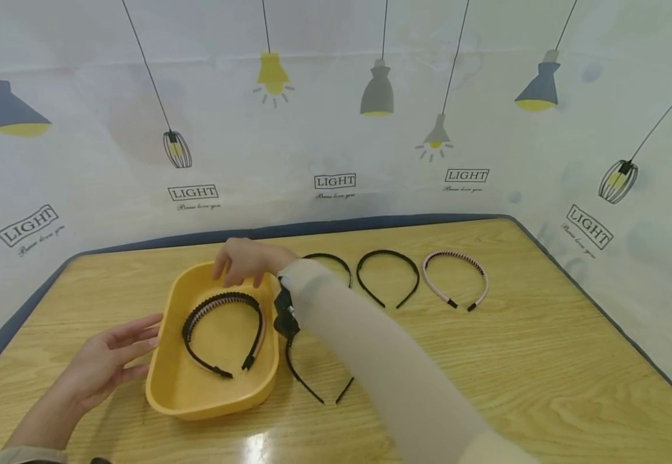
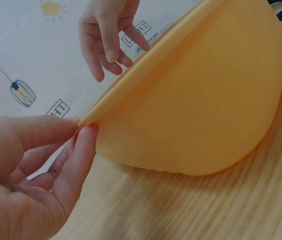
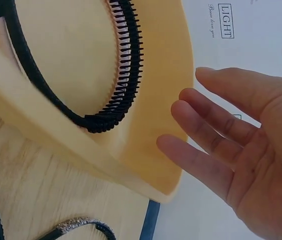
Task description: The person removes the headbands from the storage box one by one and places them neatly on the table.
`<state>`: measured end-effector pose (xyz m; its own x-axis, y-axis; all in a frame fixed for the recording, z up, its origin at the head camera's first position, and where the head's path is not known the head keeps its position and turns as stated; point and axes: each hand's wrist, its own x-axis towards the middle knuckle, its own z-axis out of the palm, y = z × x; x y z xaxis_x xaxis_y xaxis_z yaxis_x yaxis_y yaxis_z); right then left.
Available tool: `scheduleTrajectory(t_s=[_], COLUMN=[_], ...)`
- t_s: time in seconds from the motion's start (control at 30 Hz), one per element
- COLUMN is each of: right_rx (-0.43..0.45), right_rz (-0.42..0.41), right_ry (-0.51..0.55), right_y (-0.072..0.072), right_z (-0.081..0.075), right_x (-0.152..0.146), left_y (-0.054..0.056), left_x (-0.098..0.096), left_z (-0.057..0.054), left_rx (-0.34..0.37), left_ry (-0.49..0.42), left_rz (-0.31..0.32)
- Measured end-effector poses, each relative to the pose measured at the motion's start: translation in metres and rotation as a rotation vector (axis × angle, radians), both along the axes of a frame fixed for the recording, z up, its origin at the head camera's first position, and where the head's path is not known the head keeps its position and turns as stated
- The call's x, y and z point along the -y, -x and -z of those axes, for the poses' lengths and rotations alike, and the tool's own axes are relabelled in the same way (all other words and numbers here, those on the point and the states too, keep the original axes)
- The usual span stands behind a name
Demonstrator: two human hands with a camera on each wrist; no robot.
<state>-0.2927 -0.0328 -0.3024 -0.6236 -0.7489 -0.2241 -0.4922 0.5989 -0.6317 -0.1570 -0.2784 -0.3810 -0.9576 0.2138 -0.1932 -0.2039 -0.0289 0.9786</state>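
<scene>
A yellow plastic bin (image 1: 214, 406) stands on the table, with a black toothed headband (image 1: 255, 348) and a pinkish headband (image 3: 123, 47) lying together inside it. My left hand (image 1: 104, 361) pinches the bin's rim between thumb and finger, as the left wrist view shows. Over the far end of the bin hangs my right hand (image 1: 246, 261), its fingers loose and apart, holding nothing. In the right wrist view its fingertips (image 3: 168, 145) overlap the bin's wall. Under the right forearm, a black headband with a dark bow (image 1: 286, 312) is partly hidden.
Right of the bin, a headband with a glittery part (image 3: 83, 223) is partly covered by the sleeve. Beyond it lie a thin black headband (image 1: 388, 252) and a pink one with black tips (image 1: 485, 283). A lamp-patterned white sheet (image 1: 336, 148) rises behind the wooden table (image 1: 545, 361).
</scene>
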Motion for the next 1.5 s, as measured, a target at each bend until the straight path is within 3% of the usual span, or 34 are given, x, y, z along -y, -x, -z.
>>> scheduleTrajectory(t_s=[0.3, 0.9, 1.5], right_rx=[0.048, 0.116, 0.076], right_rz=[0.052, 0.158, 0.113], right_ry=[0.018, 0.067, 0.031], right_y=[0.002, 0.012, 0.014], right_z=[0.009, 0.032, 0.041], right_x=[0.014, 0.023, 0.017], left_y=[-0.001, 0.0, -0.001], left_x=[0.001, -0.001, -0.001], left_z=[0.002, -0.004, -0.003], left_rx=[-0.012, 0.036, 0.009], left_ry=[-0.012, 0.022, 0.018], left_rz=[0.008, -0.02, -0.012])
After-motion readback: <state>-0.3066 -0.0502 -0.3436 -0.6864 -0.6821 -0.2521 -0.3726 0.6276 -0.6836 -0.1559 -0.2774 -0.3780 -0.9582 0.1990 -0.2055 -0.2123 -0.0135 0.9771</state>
